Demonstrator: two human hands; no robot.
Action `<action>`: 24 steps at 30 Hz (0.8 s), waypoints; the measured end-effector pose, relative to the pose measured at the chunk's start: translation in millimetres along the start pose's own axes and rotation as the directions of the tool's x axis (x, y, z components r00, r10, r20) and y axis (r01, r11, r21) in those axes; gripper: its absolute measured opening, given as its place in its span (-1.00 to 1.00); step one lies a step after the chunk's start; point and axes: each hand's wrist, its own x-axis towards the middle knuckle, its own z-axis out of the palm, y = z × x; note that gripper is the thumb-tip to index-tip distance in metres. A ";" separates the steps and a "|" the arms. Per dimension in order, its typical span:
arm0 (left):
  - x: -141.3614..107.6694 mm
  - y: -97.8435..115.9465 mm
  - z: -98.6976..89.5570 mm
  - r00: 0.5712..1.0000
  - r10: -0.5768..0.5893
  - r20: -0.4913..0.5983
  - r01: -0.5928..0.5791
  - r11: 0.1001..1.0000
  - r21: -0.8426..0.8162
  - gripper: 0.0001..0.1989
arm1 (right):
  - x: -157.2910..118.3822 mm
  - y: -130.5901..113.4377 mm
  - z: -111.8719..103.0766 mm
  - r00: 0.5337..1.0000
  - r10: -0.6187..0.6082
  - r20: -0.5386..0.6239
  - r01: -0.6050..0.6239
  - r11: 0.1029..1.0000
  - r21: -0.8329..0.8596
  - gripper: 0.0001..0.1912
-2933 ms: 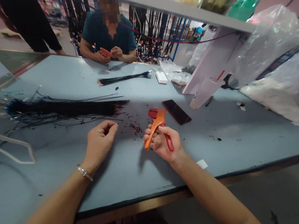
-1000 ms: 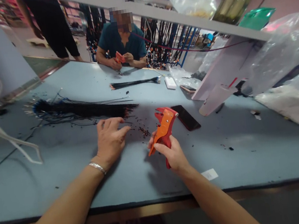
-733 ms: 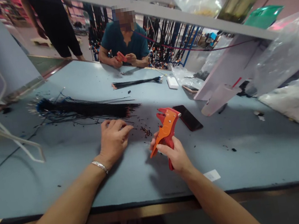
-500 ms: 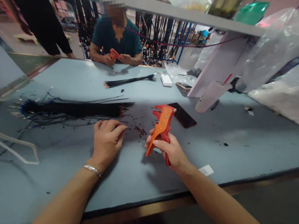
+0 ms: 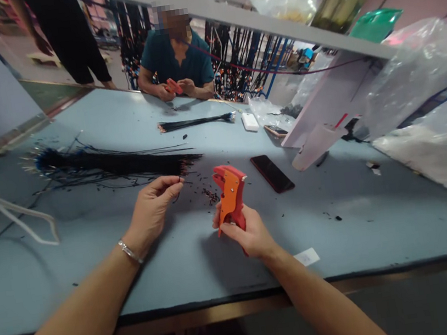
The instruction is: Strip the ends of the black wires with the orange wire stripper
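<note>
Thumb and forefinger of my left hand (image 5: 154, 205) are pinched on a thin black wire (image 5: 179, 180), just in front of the big bundle of black wires (image 5: 114, 161). My right hand (image 5: 249, 231) is wrapped around the handles of an orange and red wire stripper (image 5: 230, 191), whose jaws point up and to the left, apart from the wire. Between the hands, small black scraps of insulation (image 5: 211, 195) are strewn on the table (image 5: 173, 280). Most of the held wire is hidden by my left hand.
A dark phone (image 5: 272, 173) lies right of the stripper. Farther back are a smaller wire bundle (image 5: 196, 122) and a white box (image 5: 249, 121). Across the table a person (image 5: 177, 57) holds a red tool. White cables (image 5: 17, 213) hang at left; plastic bags (image 5: 422, 73) crowd the right.
My left hand has lifted and turned, so the pinched wire now shows. My right hand has brought the wire stripper left, closer to it, and tilted it more upright.
</note>
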 end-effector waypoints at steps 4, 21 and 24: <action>5.4 0.5 -2.8 0.997 -0.073 -0.035 0.065 0.979 -0.195 -0.73 | -0.8 5.5 0.5 0.997 -0.080 0.010 0.080 0.995 -0.052 -0.74; 5.4 6.4 -4.8 0.961 -0.276 0.027 0.245 0.802 -0.545 -0.90 | 2.0 11.3 1.1 0.996 -0.077 0.034 0.081 0.984 -0.160 -0.73; 5.5 3.7 -6.0 0.959 -0.278 0.052 0.260 0.794 -0.550 -0.90 | 2.7 12.9 0.9 0.998 -0.062 0.013 0.063 0.990 -0.125 -0.73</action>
